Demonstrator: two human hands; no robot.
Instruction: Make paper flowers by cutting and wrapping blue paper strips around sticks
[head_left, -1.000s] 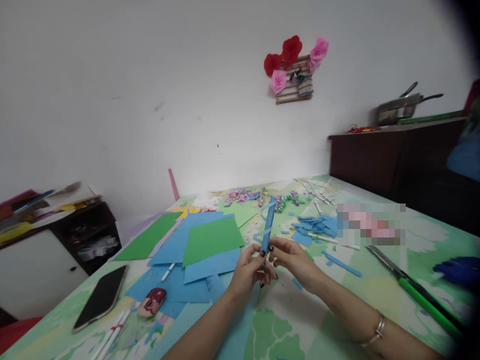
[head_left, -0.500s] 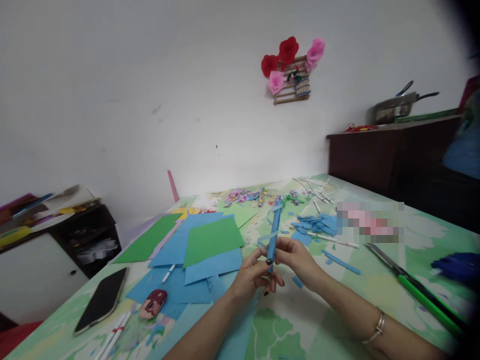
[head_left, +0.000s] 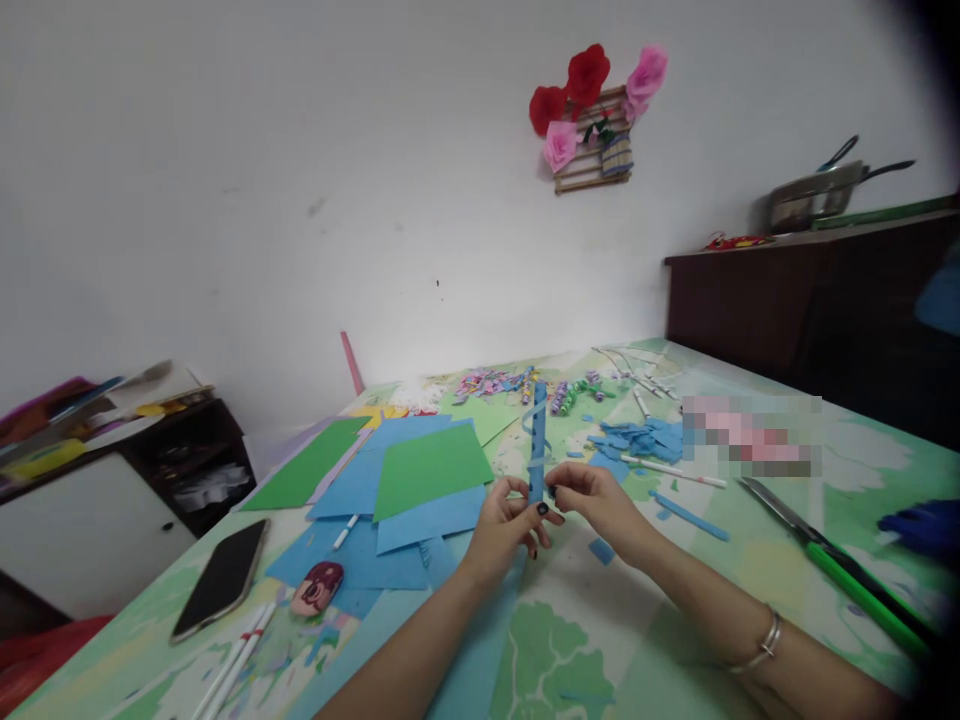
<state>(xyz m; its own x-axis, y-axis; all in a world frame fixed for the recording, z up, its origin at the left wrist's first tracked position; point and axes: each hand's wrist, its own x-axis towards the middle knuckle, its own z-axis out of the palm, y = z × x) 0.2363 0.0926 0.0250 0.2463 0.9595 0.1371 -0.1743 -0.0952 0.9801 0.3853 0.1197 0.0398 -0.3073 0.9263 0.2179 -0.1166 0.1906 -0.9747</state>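
The strip (head_left: 538,430) looks like matt blue paper. The green sheets (head_left: 431,468) have a smooth, flat paper finish; the blue scraps (head_left: 645,438) toward the table's far edge are matt paper too. The table (head_left: 645,630) has a smooth printed covering. Along its left edge, the phone (head_left: 223,578) shows dark, glossy glass. By the right edge, the blade (head_left: 774,507) is shiny metal, its green handle (head_left: 862,592) smooth plastic. The bangle (head_left: 772,636) is polished metal. Past the far right corner, the cabinet (head_left: 739,305) looks like dark wood, the pan (head_left: 814,197) glossy metal.
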